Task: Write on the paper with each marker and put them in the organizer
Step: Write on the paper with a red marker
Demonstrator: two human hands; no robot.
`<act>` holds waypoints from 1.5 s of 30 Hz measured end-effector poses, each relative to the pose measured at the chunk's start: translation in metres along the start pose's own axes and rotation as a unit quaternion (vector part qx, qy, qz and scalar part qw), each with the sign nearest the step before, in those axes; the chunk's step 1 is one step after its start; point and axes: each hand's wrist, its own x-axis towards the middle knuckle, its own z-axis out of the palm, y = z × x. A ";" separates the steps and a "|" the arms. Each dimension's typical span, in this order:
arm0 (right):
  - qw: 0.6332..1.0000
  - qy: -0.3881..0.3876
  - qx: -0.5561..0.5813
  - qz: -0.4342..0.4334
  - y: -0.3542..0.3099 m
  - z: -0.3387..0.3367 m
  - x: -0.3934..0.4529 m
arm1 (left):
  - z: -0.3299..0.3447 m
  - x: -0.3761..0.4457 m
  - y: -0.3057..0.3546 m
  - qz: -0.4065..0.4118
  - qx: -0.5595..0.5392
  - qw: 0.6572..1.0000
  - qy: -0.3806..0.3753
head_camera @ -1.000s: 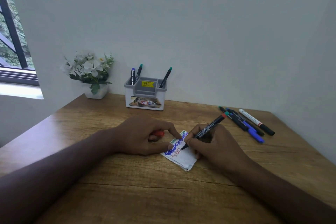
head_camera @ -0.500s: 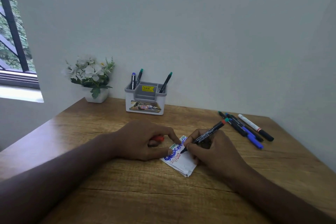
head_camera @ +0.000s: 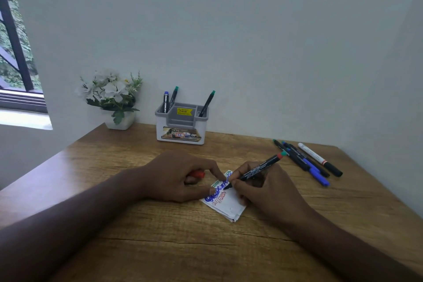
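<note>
Right hand (head_camera: 270,190) grip pinches slim black red-ended marker (head_camera: 256,170), tip on small white folded paper (head_camera: 229,204); left hand (head_camera: 180,176) grip encloses red cap (head_camera: 198,174), fingertips pinning paper to wooden bench (head_camera: 160,247).

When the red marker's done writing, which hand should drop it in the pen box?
Probably the right hand: its fingers already pinch the marker on the paper. The left hand holds the red cap and steadies the paper, so it should cap first. The organizer stands straight ahead.
</note>
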 end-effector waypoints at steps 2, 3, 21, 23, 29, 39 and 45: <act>1.000 -0.001 0.004 0.005 0.000 0.000 0.000 | 0.001 0.000 0.000 0.001 0.002 1.000 0.000; 1.000 0.000 0.005 0.004 0.000 -0.001 0.000 | 0.001 0.000 0.000 0.001 0.002 1.000 0.000; 1.000 0.017 0.006 0.003 0.002 0.000 0.002 | 0.000 0.000 0.000 0.000 0.000 1.000 0.000; 1.000 0.018 -0.008 0.001 0.001 0.000 0.002 | 0.000 0.000 0.000 0.002 0.002 1.000 0.003; 1.000 0.022 0.006 -0.002 0.000 0.001 0.001 | 0.000 -0.001 0.001 0.001 0.009 1.000 0.010; 1.000 0.009 -0.018 -0.007 0.001 0.000 0.001 | 0.000 -0.001 0.001 -0.003 0.012 1.000 0.004; 1.000 0.010 -0.009 -0.009 0.002 0.001 0.002 | 0.000 -0.001 0.002 -0.003 0.009 1.000 0.001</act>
